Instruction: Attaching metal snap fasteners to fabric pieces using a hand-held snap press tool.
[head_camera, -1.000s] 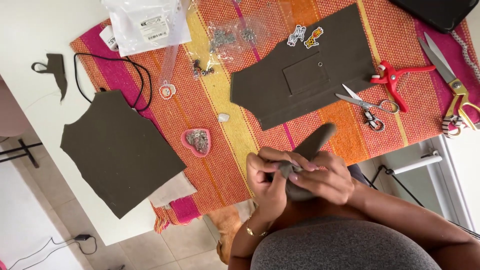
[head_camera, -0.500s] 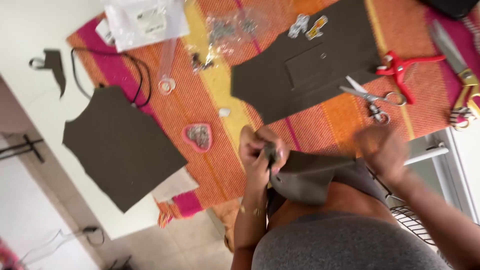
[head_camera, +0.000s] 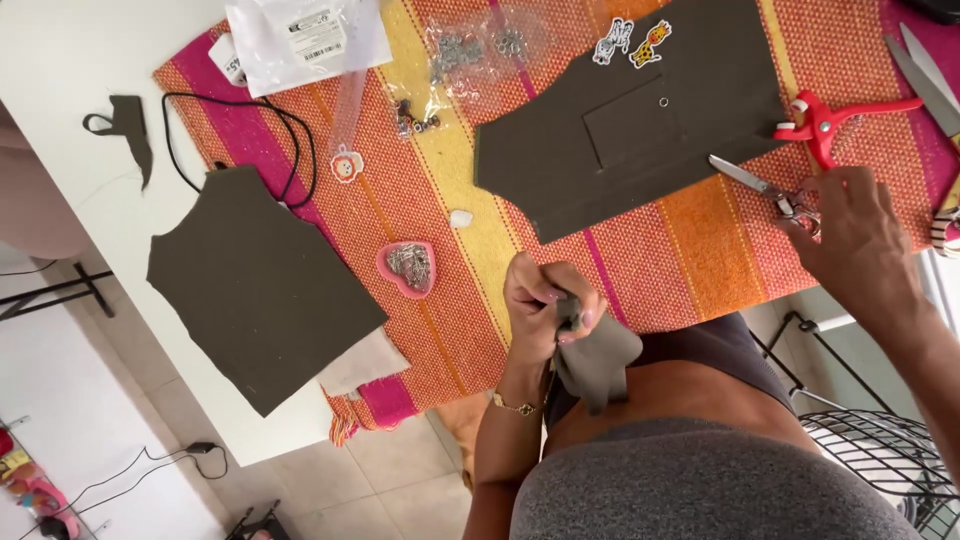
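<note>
My left hand (head_camera: 545, 305) is closed around a small piece of dark olive fabric (head_camera: 598, 362), held in front of my body below the table's edge. My right hand (head_camera: 855, 240) reaches out over the striped cloth (head_camera: 690, 255), its fingers at the handle of a small pair of silver scissors (head_camera: 765, 185). The scissors lie beside a large olive fabric panel with a pocket (head_camera: 640, 120).
Red-handled pliers (head_camera: 825, 118) and large scissors (head_camera: 925, 70) lie at the right. A second olive fabric panel (head_camera: 255, 280), a black cord (head_camera: 235, 125), a pink heart-shaped dish of pins (head_camera: 408, 268), plastic bags (head_camera: 305, 35) and animal patches (head_camera: 632, 42) sit on the table.
My right hand has let go of the fabric piece and moved up and right to the small scissors. My left hand keeps the fabric, which now hangs down.
</note>
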